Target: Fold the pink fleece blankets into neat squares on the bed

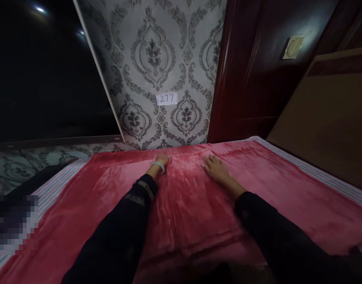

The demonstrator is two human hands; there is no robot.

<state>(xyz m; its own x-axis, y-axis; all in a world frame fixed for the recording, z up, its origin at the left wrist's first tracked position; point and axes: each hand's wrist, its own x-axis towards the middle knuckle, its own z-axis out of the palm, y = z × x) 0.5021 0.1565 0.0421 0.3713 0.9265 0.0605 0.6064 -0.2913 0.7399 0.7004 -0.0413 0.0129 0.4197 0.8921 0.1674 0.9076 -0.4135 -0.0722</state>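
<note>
A red plush blanket (193, 197) lies spread over a striped sheet (311, 169), with creases running down its middle. Near the blanket's far edge rests my left hand (162, 159), wearing a pale bracelet (159, 166); its fingers are partly visible and look apart, holding nothing. To the right, my right hand (215, 167) lies flat on the blanket, palm down, with the fingers spread. Both arms are in dark sleeves and reach forward over the fabric.
Patterned wallpaper (153, 55) with a paper label (167, 98) reading 277 rises behind the far edge. A large dark screen (47, 79) is at left. Dark red panelling (246, 71) with a switch (293, 47) and a brown board (331, 106) stand at right.
</note>
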